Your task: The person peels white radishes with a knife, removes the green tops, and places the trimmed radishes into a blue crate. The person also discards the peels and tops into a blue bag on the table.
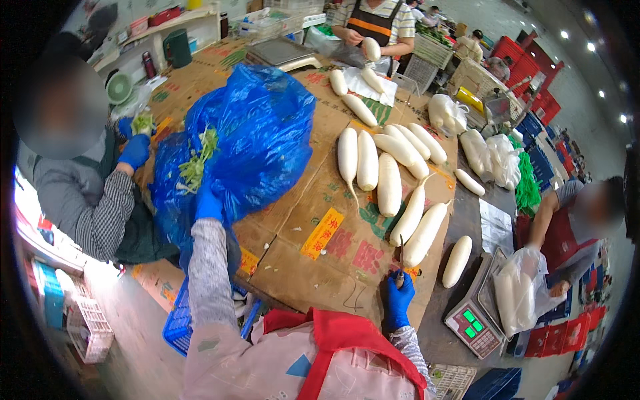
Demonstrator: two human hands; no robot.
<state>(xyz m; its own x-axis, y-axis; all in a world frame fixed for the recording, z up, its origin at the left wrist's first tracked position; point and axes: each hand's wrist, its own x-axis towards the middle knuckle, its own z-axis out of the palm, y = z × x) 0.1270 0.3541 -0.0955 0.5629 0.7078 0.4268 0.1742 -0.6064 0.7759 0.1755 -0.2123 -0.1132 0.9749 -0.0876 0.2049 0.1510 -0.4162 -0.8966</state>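
My right hand (399, 301), in a blue glove, is closed round the handle of a knife (401, 257) at the table's near edge, its blade pointing away from me. Just beyond it lie several long white radishes (389, 185) on the cardboard. My left hand (209, 204), also blue-gloved, reaches to a large blue plastic bag (267, 127) at the left. Green leafy trimmings (194, 167) lie against the bag right beyond that hand. Its fingers blend into the blue plastic, so their grip cannot be made out.
At the left a person in blue gloves (135, 151) holds a green-topped piece. Across the table another person holds a radish (371, 49). To the right stands a scale (475, 323), where someone handles a bagged radish (517, 293). A blue crate (179, 323) sits below the near edge.
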